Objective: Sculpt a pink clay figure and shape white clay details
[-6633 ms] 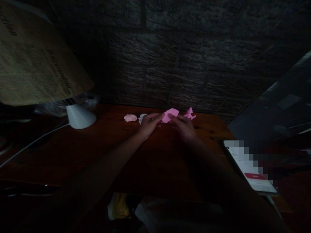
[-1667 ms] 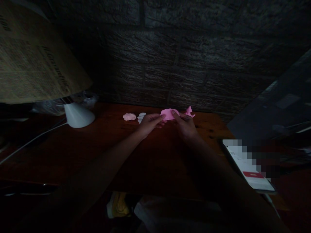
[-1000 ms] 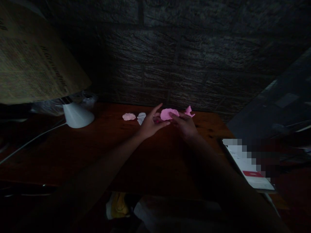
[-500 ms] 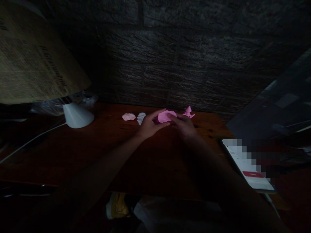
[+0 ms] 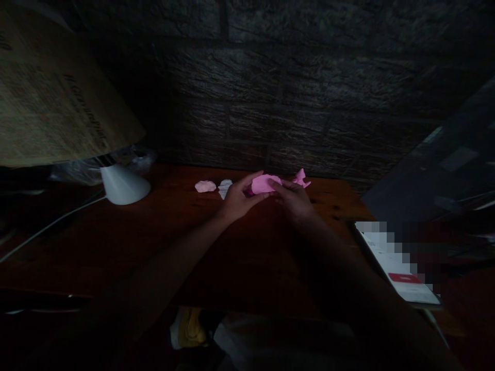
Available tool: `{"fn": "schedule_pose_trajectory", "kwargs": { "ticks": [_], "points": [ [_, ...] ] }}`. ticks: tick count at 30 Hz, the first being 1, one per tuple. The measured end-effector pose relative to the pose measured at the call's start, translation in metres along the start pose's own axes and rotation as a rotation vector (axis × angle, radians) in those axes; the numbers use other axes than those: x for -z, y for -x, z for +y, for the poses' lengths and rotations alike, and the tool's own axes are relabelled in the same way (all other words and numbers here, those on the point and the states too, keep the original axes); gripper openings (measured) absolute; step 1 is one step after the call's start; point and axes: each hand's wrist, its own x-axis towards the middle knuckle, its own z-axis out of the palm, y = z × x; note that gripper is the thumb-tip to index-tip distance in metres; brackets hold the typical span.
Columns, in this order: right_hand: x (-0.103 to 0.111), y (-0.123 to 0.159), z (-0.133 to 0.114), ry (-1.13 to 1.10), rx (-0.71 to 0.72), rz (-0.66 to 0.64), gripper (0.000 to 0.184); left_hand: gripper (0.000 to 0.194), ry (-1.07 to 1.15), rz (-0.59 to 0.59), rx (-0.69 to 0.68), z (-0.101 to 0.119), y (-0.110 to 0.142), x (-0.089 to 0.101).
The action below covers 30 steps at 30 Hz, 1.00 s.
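Observation:
A flat pink piece of paper or clay (image 5: 264, 183) is held between both hands above the far part of a dark wooden table (image 5: 174, 242). My left hand (image 5: 237, 198) pinches its left edge with thumb and fingers. My right hand (image 5: 293, 199) grips its right edge. Just behind my right hand lies a small folded pink figure (image 5: 300, 178). To the left on the table lie a pale pink scrap (image 5: 205, 186) and a whitish scrap (image 5: 225, 187). The scene is very dim.
A white lamp base (image 5: 122, 186) with a cord stands at the left under a printed lampshade (image 5: 58, 103). A stone wall (image 5: 294, 93) rises behind the table. A lit phone or tablet (image 5: 400, 265) lies at the right. A yellow object (image 5: 187, 327) sits below the table's near edge.
My left hand's fingers were briefly raised off the pink piece a second ago, then closed back on its left edge. The piece has shifted slightly left. The scraps stay put.

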Motion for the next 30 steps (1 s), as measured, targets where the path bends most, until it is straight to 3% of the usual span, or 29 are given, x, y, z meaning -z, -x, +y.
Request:
{"fn": "schedule_pose_trajectory", "kwargs": {
  "ticks": [30],
  "points": [
    [0.0014,-0.0003,-0.0021,-0.032,-0.047,0.046,0.038,0.05,-0.046,0.032,0.034,0.0046,-0.0003,0.0003]
  ]
}}
